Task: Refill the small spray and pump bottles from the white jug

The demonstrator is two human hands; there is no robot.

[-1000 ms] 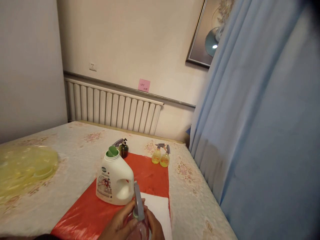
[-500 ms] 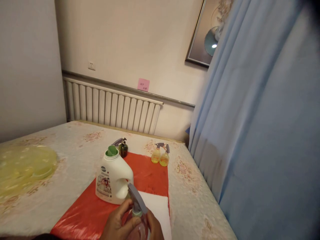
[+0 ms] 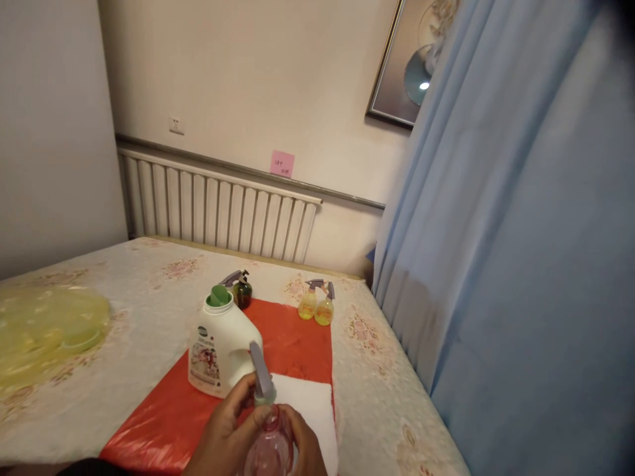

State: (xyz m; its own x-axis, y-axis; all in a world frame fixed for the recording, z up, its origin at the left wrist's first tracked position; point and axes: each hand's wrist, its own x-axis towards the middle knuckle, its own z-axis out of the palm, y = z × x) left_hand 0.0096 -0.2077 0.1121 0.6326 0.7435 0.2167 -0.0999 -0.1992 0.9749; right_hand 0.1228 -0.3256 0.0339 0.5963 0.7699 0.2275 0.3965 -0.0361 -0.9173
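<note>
Pink spray bottle (image 3: pixel 270 446) at bottom edge, over the white towel (image 3: pixel 307 410). My left hand (image 3: pixel 223 433) wraps its body; right hand (image 3: pixel 307 446) grips the other side below the grey trigger head (image 3: pixel 260 377). Looks like cap-tightening; next needs a firm twist. Detergent jug (image 3: pixel 221 350) just behind.

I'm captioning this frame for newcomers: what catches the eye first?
The bright red plastic sheet on the floral tablecloth, with a white detergent jug with a green cap standing on it. At the bottom edge, the left hand and right hand hold a clear pink spray bottle.
</note>
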